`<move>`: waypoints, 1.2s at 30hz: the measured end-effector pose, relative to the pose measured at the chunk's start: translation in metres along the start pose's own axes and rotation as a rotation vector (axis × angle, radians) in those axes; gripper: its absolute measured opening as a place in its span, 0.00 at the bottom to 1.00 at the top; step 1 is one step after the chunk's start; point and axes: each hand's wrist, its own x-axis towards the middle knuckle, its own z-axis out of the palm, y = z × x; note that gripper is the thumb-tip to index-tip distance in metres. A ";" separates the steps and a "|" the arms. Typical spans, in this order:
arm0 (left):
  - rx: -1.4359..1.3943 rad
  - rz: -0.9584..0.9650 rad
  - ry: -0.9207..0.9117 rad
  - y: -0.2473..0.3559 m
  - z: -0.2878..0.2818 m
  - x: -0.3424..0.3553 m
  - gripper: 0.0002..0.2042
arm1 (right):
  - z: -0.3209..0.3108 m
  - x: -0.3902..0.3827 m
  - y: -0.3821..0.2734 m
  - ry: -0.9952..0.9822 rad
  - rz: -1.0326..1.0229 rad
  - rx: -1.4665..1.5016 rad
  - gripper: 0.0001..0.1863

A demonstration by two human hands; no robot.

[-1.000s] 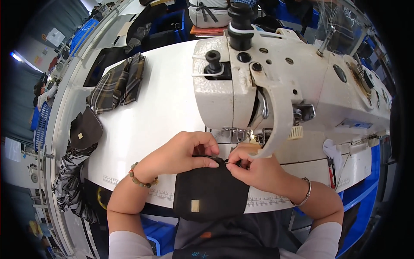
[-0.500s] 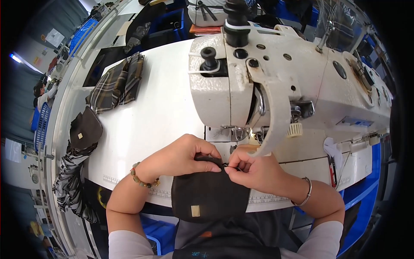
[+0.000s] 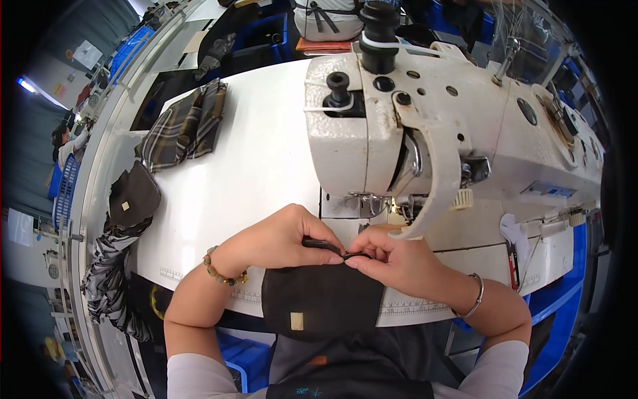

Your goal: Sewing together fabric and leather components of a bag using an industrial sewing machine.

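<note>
A dark brown fabric piece with a small pale rectangular patch hangs over the table's front edge toward my lap. My left hand pinches its folded upper edge between thumb and fingers. Close beside it, my right hand pinches the same edge, and the fingertips of both hands nearly meet. Just beyond my hands stands a white sewing machine, its presser foot area apart from the fabric. The fabric inside my fingers is partly hidden.
Folded plaid fabric lies on the white table at the left. Nearer, another dark piece rests above bunched striped cloth. A ruler strip runs along the front edge. At the right are red-handled scissors or snips and white cloth.
My fingertips have shifted slightly along the fabric's edge, both hands still pinching it. The machine appears a little further right in view.
</note>
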 end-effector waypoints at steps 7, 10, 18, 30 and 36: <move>-0.050 -0.059 -0.059 0.002 -0.005 -0.001 0.08 | -0.003 -0.002 0.000 -0.068 -0.050 -0.184 0.12; -0.073 -0.066 -0.088 0.001 -0.005 0.000 0.09 | -0.001 -0.004 0.002 -0.078 -0.044 -0.157 0.15; -0.006 -0.040 -0.226 -0.002 -0.018 0.002 0.10 | -0.015 0.012 0.012 0.082 -0.442 -0.458 0.10; -0.024 -0.109 -0.405 -0.005 -0.027 0.021 0.11 | 0.001 0.008 0.012 0.077 -1.184 -0.888 0.13; 0.474 -0.070 0.157 0.007 -0.029 0.034 0.10 | 0.003 0.012 0.027 0.178 -0.914 -1.130 0.15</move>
